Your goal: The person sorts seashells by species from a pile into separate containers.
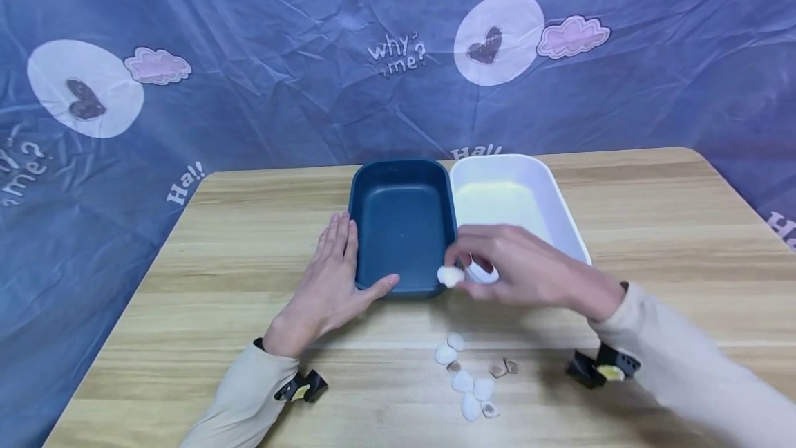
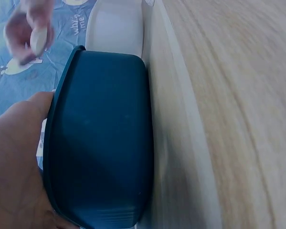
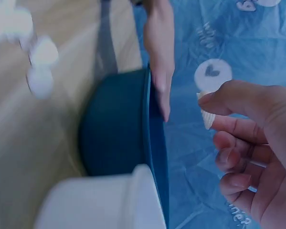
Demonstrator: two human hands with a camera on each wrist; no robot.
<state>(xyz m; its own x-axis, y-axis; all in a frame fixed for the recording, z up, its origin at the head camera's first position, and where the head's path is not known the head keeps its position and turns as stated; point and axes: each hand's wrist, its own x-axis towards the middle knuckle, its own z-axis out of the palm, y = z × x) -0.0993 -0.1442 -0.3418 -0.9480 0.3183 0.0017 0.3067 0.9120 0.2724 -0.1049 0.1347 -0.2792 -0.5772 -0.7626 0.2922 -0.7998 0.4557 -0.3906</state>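
My right hand [image 1: 516,265] pinches a white ribbed seashell [image 3: 207,112] between thumb and index finger. It is above the near right corner of a dark blue tray [image 1: 403,289], with the other fingers loosely bent. My left hand [image 1: 326,282] rests against that tray, its fingers straight along the left side and the thumb over the near rim. In the left wrist view the tray's outer wall [image 2: 100,138] fills the middle. On the table in front lie several white shells [image 1: 462,381] and a few small brown shells [image 1: 498,370].
A white tray [image 1: 562,213] stands right beside the blue one, partly covered by my right hand and forearm. The wooden table [image 1: 218,310] ends at a blue printed cloth [image 1: 311,88] behind it. Dark wrist cameras sit below both cuffs.
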